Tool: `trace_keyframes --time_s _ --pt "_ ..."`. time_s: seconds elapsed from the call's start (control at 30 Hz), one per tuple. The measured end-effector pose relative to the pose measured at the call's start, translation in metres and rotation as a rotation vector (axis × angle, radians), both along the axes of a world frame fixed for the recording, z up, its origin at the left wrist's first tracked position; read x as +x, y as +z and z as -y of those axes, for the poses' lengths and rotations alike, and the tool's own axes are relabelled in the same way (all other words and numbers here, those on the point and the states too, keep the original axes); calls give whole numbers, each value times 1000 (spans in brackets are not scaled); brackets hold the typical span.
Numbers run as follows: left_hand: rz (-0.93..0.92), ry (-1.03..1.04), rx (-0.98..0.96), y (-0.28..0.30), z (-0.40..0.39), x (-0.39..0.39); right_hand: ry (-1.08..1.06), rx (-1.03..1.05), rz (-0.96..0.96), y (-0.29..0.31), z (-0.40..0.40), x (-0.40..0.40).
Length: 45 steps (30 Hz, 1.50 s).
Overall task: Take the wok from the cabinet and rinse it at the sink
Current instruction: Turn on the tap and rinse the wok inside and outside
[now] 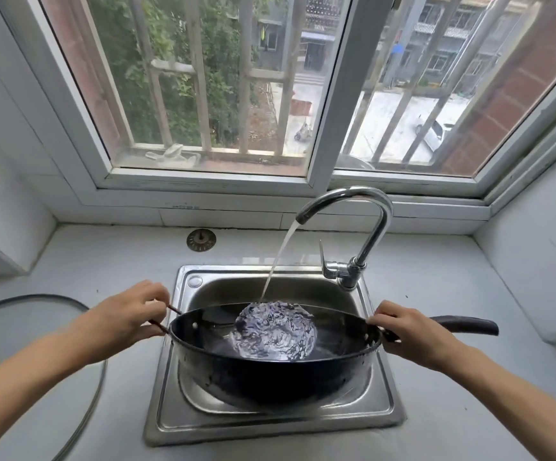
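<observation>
The left hand is gripping the thin wire loop handle on the left side of the wok, its fingers curled round the wire. The right hand is gripping the base of the long dark handle on the right side, fingers wrapped over it just beside the rim. Between them, the two hands are holding the black wok over the steel sink, with its rim above the sink's edge and its rounded bottom hanging down into the basin. A stream of water is running from the curved chrome tap and landing inside the wok, where a rippling pool is spreading across the bottom. A round metal drain strainer is lying on the pale counter behind the sink, near the window. A glass lid is resting on the counter at the left, partly under the left forearm.
</observation>
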State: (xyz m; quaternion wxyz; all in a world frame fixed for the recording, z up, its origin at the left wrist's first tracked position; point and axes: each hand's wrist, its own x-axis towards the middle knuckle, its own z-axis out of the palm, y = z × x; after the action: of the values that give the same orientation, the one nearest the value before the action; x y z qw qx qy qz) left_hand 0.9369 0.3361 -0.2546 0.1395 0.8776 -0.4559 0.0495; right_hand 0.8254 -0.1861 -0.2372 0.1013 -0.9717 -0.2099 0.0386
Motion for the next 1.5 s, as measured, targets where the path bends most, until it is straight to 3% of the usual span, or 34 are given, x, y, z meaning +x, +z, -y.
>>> trace_keyframes --time_s 0.3,0.43,0.83,1.13,1.33,1.5 --pt "112 97 -12 -14 3 -7 3 -127 224 9 -1 4" --pt "100 109 -30 -11 3 -7 -51 -50 253 8 6 5" --pt "-189 210 -119 -10 3 -5 -217 88 23 18 8 2" --pt "-332 290 -116 -24 2 -2 -70 -39 179 13 8 2" --pt "-381 306 -202 -27 4 3 -69 -73 69 2 13 3" --pt "-430 359 -240 -26 10 12 -100 36 -115 1 13 7"
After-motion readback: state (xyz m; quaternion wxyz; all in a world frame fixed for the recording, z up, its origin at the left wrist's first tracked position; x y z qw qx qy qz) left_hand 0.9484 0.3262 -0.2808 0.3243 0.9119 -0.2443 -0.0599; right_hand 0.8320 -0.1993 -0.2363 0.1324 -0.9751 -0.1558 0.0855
